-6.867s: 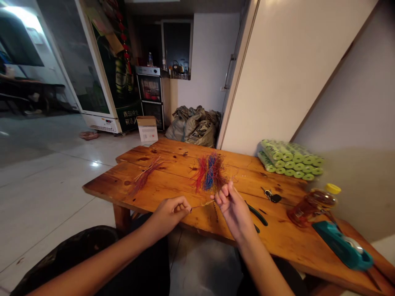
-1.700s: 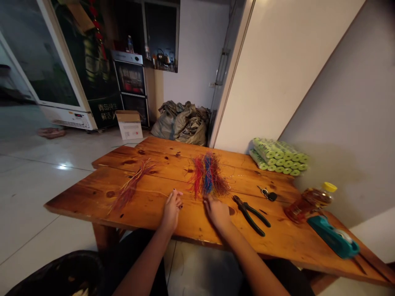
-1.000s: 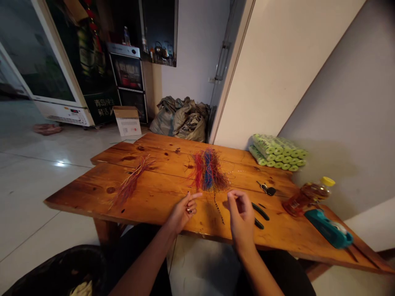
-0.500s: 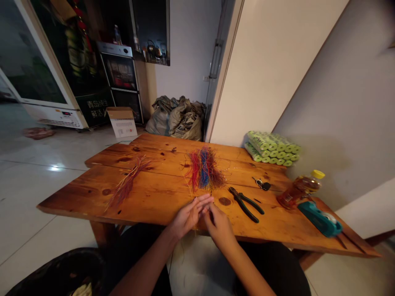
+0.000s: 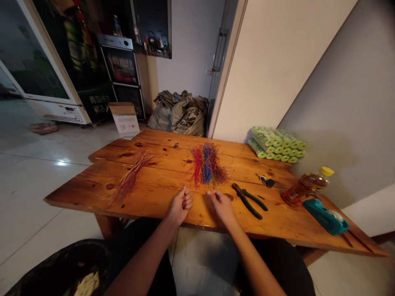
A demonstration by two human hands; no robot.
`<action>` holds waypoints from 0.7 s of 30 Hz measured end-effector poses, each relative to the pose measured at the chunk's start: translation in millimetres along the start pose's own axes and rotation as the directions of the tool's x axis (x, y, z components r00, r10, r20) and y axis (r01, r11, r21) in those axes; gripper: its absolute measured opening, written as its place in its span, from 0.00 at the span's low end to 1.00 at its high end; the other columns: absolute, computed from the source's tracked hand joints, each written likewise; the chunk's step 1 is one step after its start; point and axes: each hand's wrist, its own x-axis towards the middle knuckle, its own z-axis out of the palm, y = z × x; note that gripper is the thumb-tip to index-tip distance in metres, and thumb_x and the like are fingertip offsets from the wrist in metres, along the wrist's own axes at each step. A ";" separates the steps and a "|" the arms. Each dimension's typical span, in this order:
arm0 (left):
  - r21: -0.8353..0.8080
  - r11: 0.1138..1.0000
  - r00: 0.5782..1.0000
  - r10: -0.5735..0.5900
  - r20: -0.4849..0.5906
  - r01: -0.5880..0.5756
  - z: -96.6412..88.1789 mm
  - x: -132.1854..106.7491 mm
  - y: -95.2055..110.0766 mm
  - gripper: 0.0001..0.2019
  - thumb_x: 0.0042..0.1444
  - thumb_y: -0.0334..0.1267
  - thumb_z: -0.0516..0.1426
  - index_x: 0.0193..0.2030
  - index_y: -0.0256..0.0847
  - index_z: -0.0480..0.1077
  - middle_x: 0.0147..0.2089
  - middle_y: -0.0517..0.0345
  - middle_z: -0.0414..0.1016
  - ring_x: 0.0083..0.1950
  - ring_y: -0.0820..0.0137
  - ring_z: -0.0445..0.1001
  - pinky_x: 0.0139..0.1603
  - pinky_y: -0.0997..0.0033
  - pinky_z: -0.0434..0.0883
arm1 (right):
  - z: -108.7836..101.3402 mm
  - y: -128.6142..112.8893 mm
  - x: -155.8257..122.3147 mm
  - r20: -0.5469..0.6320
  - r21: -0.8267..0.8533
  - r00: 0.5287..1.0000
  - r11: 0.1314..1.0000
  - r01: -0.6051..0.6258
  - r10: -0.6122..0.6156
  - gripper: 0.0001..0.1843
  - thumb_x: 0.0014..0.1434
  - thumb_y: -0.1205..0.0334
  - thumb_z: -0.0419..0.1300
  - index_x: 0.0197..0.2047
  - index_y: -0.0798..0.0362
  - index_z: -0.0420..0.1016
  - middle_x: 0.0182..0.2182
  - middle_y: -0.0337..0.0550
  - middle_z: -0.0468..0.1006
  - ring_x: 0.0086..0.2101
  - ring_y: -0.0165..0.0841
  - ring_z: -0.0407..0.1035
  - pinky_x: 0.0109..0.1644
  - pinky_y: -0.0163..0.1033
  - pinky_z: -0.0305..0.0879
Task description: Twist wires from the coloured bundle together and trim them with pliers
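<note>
My left hand [image 5: 181, 205] is closed over the front of the wooden table, thumb uppermost, with a faint thin yellow wire passing through its fingers. My right hand [image 5: 221, 204] is a little apart from it, fingers curled and pinched; anything between the fingertips is too small to make out. Just beyond both hands lies a pile of thin coloured wires [image 5: 206, 165], red, blue and yellow strands side by side. A smaller bundle of reddish wires [image 5: 131, 176] rests on the left of the table. Green-handled cutting pliers [image 5: 247, 200] lie right of my right hand.
On the table's right are keys [image 5: 266, 181], a bottle with a yellow cap [image 5: 304, 189], a teal tape dispenser [image 5: 325, 216] and stacked green-wrapped rolls [image 5: 276, 144]. A black bin [image 5: 92, 248] stands at lower left. Grey sacks [image 5: 182, 113] sit behind the table [image 5: 160, 181].
My hands, together before, have moved apart. The left has closed from flat, extended fingers into a fist; the right has shifted right. The view has tilted slightly.
</note>
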 end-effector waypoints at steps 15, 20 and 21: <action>-0.023 1.000 0.999 0.007 -0.032 -0.007 5.5 8.4 -8.5 0.12 0.60 0.35 0.50 0.28 0.32 0.65 0.19 0.68 0.52 0.17 0.84 0.53 0.18 0.85 0.55 | 6.2 20.8 32.3 -0.186 -0.043 0.982 0.998 -0.044 0.035 0.18 0.59 0.54 0.47 0.32 0.56 0.73 0.24 0.45 0.77 0.25 0.34 0.71 0.32 0.35 0.61; 0.024 0.997 0.996 -0.072 -0.058 0.073 6.6 4.6 -12.7 0.12 0.60 0.34 0.49 0.36 0.29 0.70 0.22 0.60 0.63 0.22 0.79 0.64 0.27 0.80 0.67 | -12.6 20.3 20.7 -0.179 -0.071 0.984 0.997 0.008 -0.020 0.19 0.58 0.50 0.50 0.29 0.55 0.74 0.24 0.46 0.78 0.26 0.36 0.71 0.33 0.37 0.61; 0.039 0.995 0.994 -0.089 -0.062 0.092 6.6 3.7 -13.4 0.12 0.60 0.34 0.49 0.38 0.28 0.71 0.24 0.57 0.66 0.25 0.77 0.68 0.32 0.76 0.69 | -15.9 18.4 17.3 -0.186 -0.077 0.982 0.997 0.018 -0.032 0.20 0.58 0.49 0.50 0.30 0.55 0.74 0.25 0.47 0.78 0.26 0.36 0.71 0.34 0.37 0.62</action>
